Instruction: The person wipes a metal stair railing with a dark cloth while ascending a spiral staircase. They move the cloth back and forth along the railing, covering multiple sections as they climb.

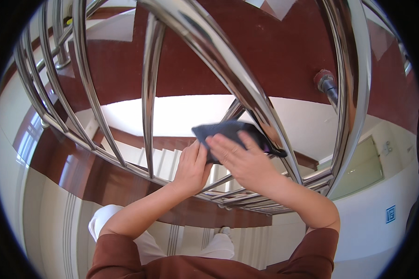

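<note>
A dark grey, flat, pouch-like item (pixel 227 127) is slightly blurred in front of me, with a black strap or tab at its right end. My left hand (pixel 193 167) holds its lower left side, fingers together and partly behind my other hand. Over the item's near face lies my right hand (pixel 244 160), its fingers stretched out and the little finger apart; whether it grips is not plain. Just beyond both hands slants a thick polished steel handrail (pixel 230 66). The item overlaps a steel baluster behind it.
Steel balusters (pixel 148 104) curve along the stair on the left. Below them are a brown skirting (pixel 104 181) and light steps with dark grooved strips (pixel 173 240). A lower flight (pixel 166 157) shows through the railing. A pipe (pixel 330 89), a pale green door (pixel 361 167) and a blue sign (pixel 390 213) are on the right.
</note>
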The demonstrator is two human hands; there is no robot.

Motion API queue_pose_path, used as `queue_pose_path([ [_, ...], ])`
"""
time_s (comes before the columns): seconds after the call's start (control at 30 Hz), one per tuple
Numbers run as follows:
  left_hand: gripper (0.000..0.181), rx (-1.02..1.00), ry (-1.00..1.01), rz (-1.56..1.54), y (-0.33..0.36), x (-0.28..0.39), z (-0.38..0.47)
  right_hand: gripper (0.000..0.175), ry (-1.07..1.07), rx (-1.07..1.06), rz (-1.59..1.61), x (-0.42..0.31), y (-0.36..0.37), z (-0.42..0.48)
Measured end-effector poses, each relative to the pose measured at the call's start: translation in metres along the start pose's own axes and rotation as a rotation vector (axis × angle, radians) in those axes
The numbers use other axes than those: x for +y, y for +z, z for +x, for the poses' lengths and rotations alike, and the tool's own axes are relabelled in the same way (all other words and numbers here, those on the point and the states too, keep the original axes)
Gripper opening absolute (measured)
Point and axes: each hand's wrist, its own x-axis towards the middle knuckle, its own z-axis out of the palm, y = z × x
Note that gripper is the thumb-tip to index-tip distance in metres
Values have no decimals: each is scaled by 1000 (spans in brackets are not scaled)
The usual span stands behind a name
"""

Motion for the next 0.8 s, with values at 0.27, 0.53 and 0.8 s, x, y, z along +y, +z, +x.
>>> queue_pose_path([
  [0.27,68,-60,-89,-165,9,7,-1,38,71,8,-65,18,-27,7],
  [0.53,74,-184,-160,-157,15,1,-31,42,-152,-109,-14,-3,8,11],
  [0.8,72,-75,-103,-282,8,11,-7,41,-19,-138,-10,6,-22,14],
])
